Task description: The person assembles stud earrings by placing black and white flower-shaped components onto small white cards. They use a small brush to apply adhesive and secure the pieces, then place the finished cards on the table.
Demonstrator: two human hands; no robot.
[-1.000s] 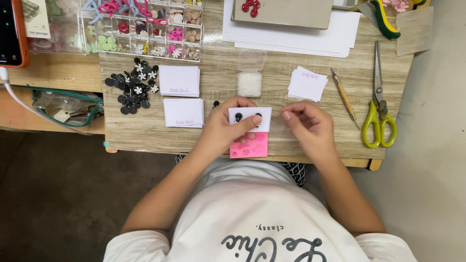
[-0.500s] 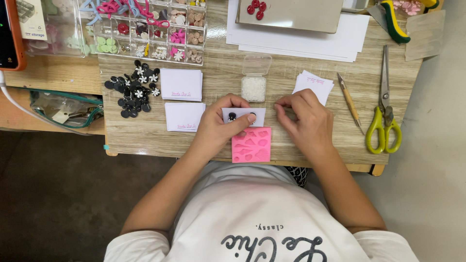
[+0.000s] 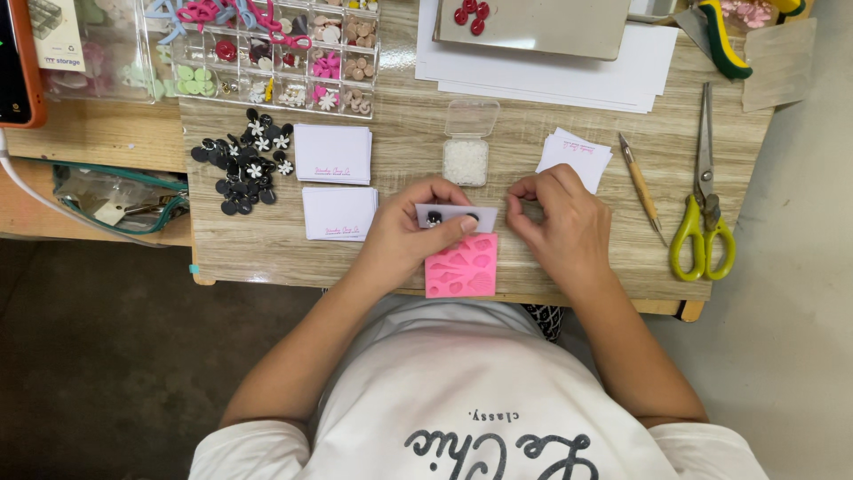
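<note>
Head view: left hand (image 3: 404, 236) pinches a thin, light, bendable white card (image 3: 455, 216) by its edge; right hand (image 3: 560, 222) fingertips are curled closed just beside it, their contents hidden.

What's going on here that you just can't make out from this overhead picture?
- Right hand: its curled fingers hide whatever the fingertips pinch, if anything.
- Small white card: the left hand covers its left end; the dark piece on it is too small to identify.
- Orange-cased phone: cut off by the left edge.
</note>
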